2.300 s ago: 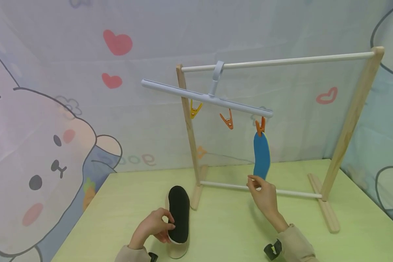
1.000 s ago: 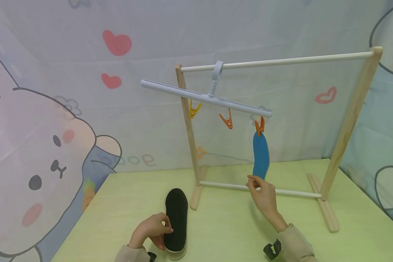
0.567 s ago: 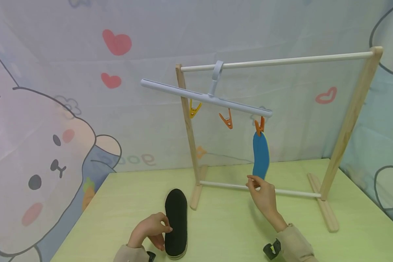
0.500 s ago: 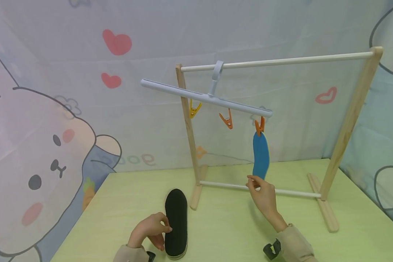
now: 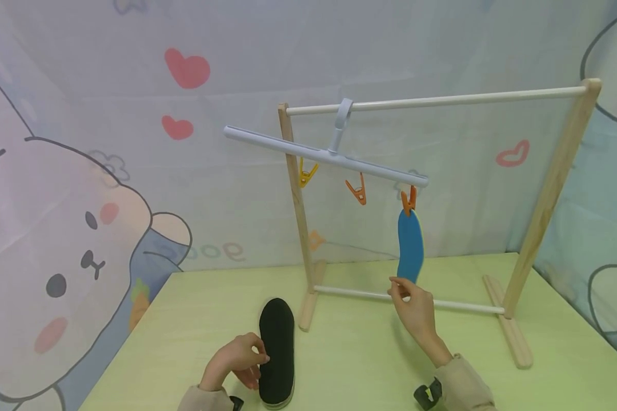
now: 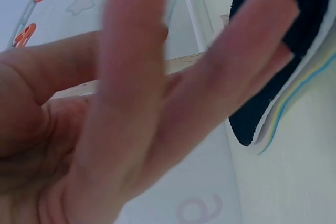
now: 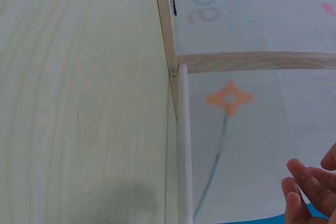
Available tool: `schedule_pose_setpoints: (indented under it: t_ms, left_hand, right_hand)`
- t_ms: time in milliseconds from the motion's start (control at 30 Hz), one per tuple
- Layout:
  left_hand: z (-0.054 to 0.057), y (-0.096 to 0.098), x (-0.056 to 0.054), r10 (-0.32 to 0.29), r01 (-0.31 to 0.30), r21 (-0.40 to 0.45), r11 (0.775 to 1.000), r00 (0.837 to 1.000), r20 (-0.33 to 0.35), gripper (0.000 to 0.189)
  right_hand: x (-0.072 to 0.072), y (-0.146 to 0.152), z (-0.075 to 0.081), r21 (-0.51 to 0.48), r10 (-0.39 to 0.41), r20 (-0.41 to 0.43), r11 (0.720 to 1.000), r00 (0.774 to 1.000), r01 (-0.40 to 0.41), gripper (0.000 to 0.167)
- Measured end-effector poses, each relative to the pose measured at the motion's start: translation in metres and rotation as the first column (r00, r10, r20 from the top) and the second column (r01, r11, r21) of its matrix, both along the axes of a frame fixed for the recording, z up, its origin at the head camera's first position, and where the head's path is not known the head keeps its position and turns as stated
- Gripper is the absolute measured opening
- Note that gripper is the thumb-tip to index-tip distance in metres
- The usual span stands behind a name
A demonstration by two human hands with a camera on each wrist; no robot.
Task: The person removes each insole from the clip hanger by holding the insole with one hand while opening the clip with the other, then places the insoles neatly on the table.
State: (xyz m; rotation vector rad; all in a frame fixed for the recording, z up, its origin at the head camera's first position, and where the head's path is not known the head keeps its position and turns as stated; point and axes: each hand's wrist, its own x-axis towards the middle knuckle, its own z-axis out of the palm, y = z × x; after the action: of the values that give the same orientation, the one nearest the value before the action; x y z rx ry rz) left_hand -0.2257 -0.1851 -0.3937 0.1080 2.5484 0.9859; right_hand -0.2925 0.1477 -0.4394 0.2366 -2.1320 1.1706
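A black insole (image 5: 277,351) lies lengthwise on the table at the near left, on top of a paler layer. In the left wrist view, its white underside and an edge with yellow and blue stripes show beneath the black top (image 6: 257,103). Beside its left edge is my left hand (image 5: 239,357), fingers loosely extended, fingertips touching or just over it. A blue insole (image 5: 410,245) hangs from an orange clip (image 5: 409,201) on the grey hanger (image 5: 324,155). My right hand (image 5: 415,308) is at its lower end, fingers loosely bent; the right wrist view shows nothing between them.
The hanger hooks over the white top rod (image 5: 442,101) of a wooden rack (image 5: 550,194). A yellow clip (image 5: 306,173) and another orange clip (image 5: 358,190) hang free. A lower rod (image 5: 468,306) crosses near the right hand. Printed cloth (image 5: 226,182) hangs behind the table (image 5: 195,308).
The black insole has come down and slightly toward me, settling over the pale layer beneath. My left hand moved with it and loosened. The right hand has stayed by the blue insole.
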Motion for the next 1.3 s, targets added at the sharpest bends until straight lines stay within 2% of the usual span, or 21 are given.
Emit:
schedule_pose_setpoints:
  t_ms: [67, 200, 433, 733, 933, 1100, 1300]
  left_hand:
    - [0.0, 0.0, 0.0, 0.005, -0.005, 0.022, 1.0, 1.0, -0.005, 0.013]
    - [0.002, 0.001, 0.0, 0.002, 0.0, 0.027, 1.0, 0.996, -0.086, 0.011]
    - [0.008, 0.008, -0.001, 0.047, -0.036, 0.052, 0.998, 0.97, -0.239, 0.009]
    - [0.016, 0.021, -0.006, 0.09, -0.061, 0.102, 0.993, 0.949, -0.301, 0.012]
    - [0.021, 0.03, -0.005, 0.056, -0.011, 0.128, 0.992, 0.933, -0.357, 0.014]
    - [0.027, 0.039, -0.002, 0.043, 0.012, 0.13, 0.991, 0.911, -0.411, 0.017]
    - [0.031, 0.048, -0.003, 0.028, 0.043, 0.149, 0.988, 0.895, -0.446, 0.017]
  right_hand:
    - [0.0, 0.0, 0.0, -0.001, -0.002, 0.008, 1.0, 1.0, 0.002, 0.018]
    - [-0.001, -0.001, 0.0, -0.004, -0.004, 0.021, 1.0, 1.0, 0.004, 0.019]
    - [-0.001, 0.001, 0.002, 0.002, -0.003, 0.027, 1.0, 1.0, 0.003, 0.019]
    - [-0.004, 0.005, 0.006, 0.04, -0.037, -0.025, 0.998, 0.999, 0.038, 0.018]
    - [-0.007, 0.008, 0.014, 0.058, -0.077, -0.042, 0.995, 0.996, 0.079, 0.018]
    - [-0.008, 0.011, 0.019, 0.056, -0.092, -0.101, 0.994, 0.991, 0.098, 0.016]
    - [-0.011, 0.013, 0.023, 0.021, -0.122, -0.159, 0.992, 0.98, 0.127, 0.016]
